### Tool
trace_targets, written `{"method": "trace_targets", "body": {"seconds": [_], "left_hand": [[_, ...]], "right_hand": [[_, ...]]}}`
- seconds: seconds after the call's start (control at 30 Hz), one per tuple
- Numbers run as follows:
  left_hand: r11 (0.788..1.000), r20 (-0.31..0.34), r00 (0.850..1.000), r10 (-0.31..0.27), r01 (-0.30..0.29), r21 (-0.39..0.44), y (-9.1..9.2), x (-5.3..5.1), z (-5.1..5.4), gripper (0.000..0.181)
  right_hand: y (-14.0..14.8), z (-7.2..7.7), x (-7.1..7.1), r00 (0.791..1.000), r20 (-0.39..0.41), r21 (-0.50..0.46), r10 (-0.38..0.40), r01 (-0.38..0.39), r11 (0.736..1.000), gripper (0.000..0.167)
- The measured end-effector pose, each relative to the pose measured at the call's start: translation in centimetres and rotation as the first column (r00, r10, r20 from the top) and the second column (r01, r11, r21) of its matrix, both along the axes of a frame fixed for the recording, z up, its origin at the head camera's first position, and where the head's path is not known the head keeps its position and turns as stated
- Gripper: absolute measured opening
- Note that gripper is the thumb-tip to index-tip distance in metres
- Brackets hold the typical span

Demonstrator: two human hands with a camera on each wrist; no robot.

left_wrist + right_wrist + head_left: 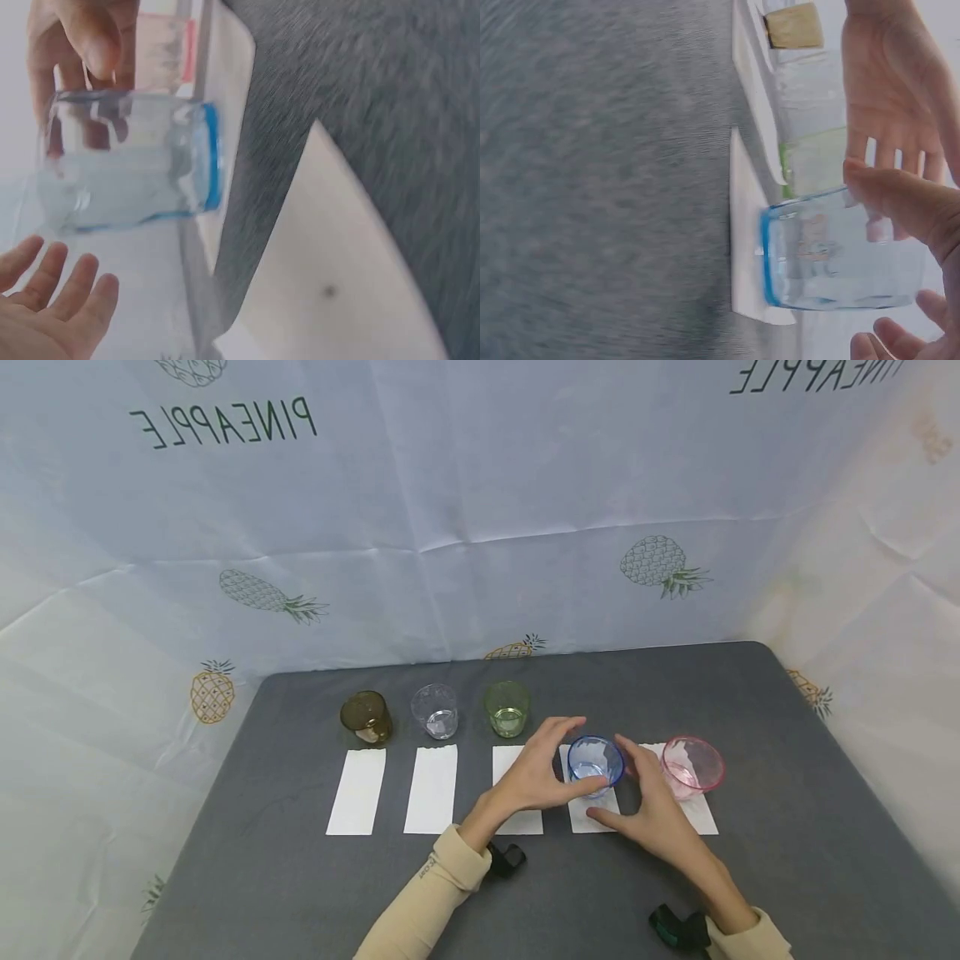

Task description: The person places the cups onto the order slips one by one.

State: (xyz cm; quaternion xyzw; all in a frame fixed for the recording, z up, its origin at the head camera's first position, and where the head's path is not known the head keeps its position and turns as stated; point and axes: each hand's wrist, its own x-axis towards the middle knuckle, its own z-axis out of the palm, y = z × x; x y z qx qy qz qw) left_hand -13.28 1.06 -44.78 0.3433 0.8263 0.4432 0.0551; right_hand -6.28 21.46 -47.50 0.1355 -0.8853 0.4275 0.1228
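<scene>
Blue cup (595, 767) on its paper strip (583, 824), between two spread hands.
The left hand (536, 774) is at the cup's left, fingers extended; the right hand (651, 810), loosely cupped, is at its right. Neither seems to grip it, though contact is unclear. The pink cup (692, 766) stands right of it, the green cup (507, 708) beyond to the left. The step looks like taking or releasing it; either calls for even, level hand movement.

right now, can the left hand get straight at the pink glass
Probably not straight across: the blue glass and right hand are between the left hand and the pink glass.
</scene>
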Motion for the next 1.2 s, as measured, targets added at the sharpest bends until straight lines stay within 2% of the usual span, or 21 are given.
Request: {"method": "trace_targets", "body": {"seconds": [0.23,0.5,0.6,0.87,1.07,1.2], "left_hand": [[0.999,0.013,1.000,0.024,-0.024,0.038,-1.7,-0.2,0.7,0.079],[0.996,0.013,0.997,0.071,-0.072,0.057,-3.7,-1.0,1.2,0.074],[0.994,-0.011,0.996,0.085,-0.084,0.073,-4.6,-1.4,1.6,0.074],[0.988,-0.091,0.987,0.132,-0.124,0.089,-6.9,-2.9,2.5,0.074],[0.987,-0.114,0.982,0.152,-0.145,0.073,-8.1,-3.7,3.0,0.072],[0.989,-0.117,0.982,0.146,-0.141,0.051,-8.6,-4.3,3.0,0.072]], "right_hand": [[-0.3,1.1,0.4,0.998,-0.049,0.043,-0.041,0.043,0.998,0.104],[-0.8,1.9,0.8,0.991,-0.132,-0.028,-0.020,0.017,0.999,0.095],[-1.0,2.4,0.8,0.989,-0.144,-0.055,-0.013,0.005,0.998,0.091],[-2.2,3.3,0.6,0.993,-0.121,-0.103,0.004,-0.017,0.995,0.088],[-3.4,3.8,0.4,0.997,-0.072,-0.132,0.033,-0.042,0.990,0.091],[-4.2,4.2,0.3,0.997,-0.071,-0.117,0.043,-0.051,0.992,0.090]]}}
